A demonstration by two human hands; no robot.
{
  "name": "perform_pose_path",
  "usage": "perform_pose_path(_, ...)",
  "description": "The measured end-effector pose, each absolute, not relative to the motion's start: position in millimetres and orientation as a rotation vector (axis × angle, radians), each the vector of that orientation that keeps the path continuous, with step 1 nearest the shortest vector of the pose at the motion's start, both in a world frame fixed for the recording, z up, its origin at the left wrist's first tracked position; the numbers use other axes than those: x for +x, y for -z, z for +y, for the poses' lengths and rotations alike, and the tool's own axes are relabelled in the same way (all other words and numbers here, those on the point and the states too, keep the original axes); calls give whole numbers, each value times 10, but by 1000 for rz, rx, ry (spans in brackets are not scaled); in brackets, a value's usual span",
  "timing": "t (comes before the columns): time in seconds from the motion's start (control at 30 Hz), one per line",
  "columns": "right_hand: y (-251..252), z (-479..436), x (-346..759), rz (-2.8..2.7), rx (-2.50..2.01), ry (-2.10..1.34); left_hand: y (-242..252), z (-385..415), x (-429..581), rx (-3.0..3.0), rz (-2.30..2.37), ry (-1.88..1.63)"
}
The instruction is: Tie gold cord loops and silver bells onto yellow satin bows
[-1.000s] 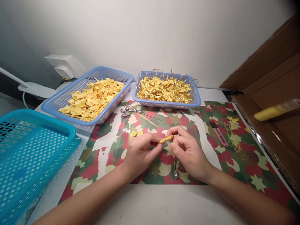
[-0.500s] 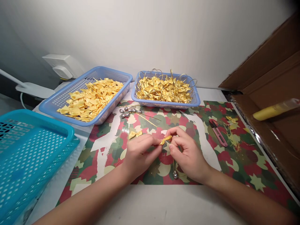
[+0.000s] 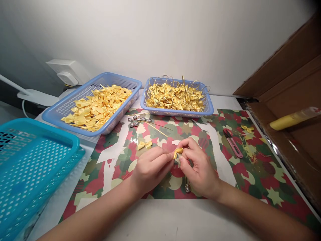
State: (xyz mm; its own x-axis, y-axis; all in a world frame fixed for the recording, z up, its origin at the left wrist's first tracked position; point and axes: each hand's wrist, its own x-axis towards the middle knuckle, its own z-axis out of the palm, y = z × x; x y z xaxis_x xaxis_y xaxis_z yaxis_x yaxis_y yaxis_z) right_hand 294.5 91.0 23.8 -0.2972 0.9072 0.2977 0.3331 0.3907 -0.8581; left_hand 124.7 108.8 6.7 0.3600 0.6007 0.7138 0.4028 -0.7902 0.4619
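Observation:
Between my two hands is a small yellow ribbon bow (image 3: 178,152). My left hand (image 3: 151,167) pinches its left side, fingers closed. The fingers of my right hand (image 3: 199,167) are closed at its right side, with a thin strand between thumb and bow. A silver jingle bell (image 3: 187,188) hangs on a gold cord below my right hand; the cord's upper end is hidden. Another yellow bow (image 3: 144,145) lies just beyond my left hand. Further back sit several silver bells (image 3: 134,124) with gold cords (image 3: 156,130).
A blue basket (image 3: 54,116) of yellow bows stands back left, another blue basket (image 3: 175,112) of bows with gold loops at back centre. A teal basket (image 3: 75,142) is at left. Pink thread snips (image 3: 233,144), thread scraps (image 3: 250,150) and a cardboard box (image 3: 283,83) are at right.
The bow has turned between my fingers, and the left hand has rolled further over it. My right fingers have shifted slightly left on the strand. The bell hangs about where it was.

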Motion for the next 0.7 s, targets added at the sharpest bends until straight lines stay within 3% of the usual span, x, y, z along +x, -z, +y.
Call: perform_pose_path(0.7,-157,896,2916,-1848,-1002,-660,-167,1061,1296,2120,960,-1508)
